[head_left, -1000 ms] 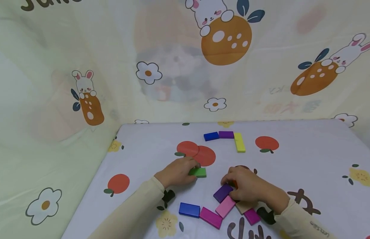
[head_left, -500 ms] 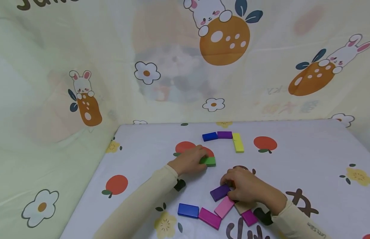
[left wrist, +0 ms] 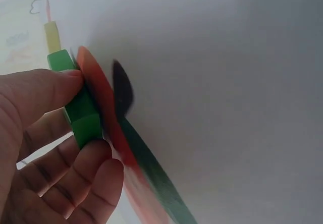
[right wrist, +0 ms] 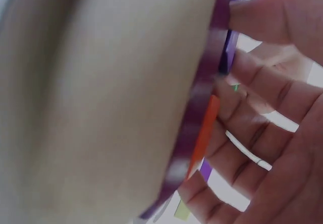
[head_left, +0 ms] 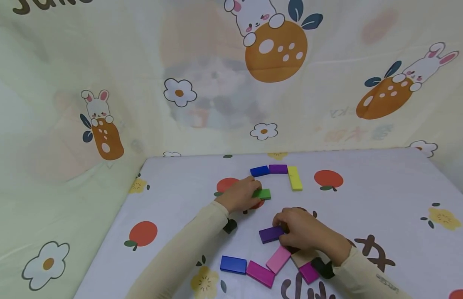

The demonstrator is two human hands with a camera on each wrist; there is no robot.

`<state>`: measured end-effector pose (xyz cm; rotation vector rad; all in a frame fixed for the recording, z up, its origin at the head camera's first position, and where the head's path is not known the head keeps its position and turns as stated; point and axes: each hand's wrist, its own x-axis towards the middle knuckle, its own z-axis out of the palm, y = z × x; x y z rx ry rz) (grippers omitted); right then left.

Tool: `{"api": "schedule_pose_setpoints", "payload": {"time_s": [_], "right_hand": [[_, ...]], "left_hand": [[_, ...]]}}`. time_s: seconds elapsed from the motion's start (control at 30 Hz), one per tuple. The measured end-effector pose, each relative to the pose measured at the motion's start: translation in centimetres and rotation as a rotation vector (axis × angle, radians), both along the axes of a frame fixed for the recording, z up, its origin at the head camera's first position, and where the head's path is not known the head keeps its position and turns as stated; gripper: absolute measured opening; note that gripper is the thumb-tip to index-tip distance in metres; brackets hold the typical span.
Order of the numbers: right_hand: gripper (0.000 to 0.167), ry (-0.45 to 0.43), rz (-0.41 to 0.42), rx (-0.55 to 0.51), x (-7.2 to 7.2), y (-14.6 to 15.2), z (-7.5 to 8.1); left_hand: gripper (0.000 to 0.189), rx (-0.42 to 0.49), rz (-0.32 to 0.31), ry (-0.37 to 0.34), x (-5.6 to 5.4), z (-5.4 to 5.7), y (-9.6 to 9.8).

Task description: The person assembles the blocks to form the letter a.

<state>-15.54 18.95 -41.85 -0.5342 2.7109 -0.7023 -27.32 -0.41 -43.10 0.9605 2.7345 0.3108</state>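
Observation:
In the head view my left hand (head_left: 239, 195) pinches a green rectangular block (head_left: 265, 194) just in front of the back row of blocks. The left wrist view shows the thumb on one side of that green block (left wrist: 83, 103) and fingertips at its lower end. My right hand (head_left: 308, 232) pinches a dark purple block (head_left: 269, 235) between thumb and finger, above the front group. In the right wrist view an orange block (right wrist: 204, 133) lies by the other fingers; whether they hold it I cannot tell. A pink block (head_left: 278, 259) and a tan block (head_left: 303, 257) lie below this hand.
At the back, a blue block (head_left: 259, 171), a purple block (head_left: 278, 169) and a yellow block (head_left: 295, 178) form a corner. In front lie a blue block (head_left: 233, 265) and two magenta blocks, one left (head_left: 260, 274), one right (head_left: 309, 273). A patterned cloth (head_left: 179, 187) covers the table.
My left hand has carried the green block away from me and rightward, towards the back row. My right hand has turned the dark purple block flatter and drawn it slightly away from the pink one.

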Motion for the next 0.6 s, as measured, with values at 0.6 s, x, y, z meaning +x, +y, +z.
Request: {"api": "schedule_pose_setpoints", "payload": {"time_s": [0.6], "right_hand": [[0.027,-0.131,-0.162,-0.017,-3.7,1.9,1.0]], "left_hand": [[0.035,0.015,0.039,0.007,-0.2,-0.3,-1.7]]}}
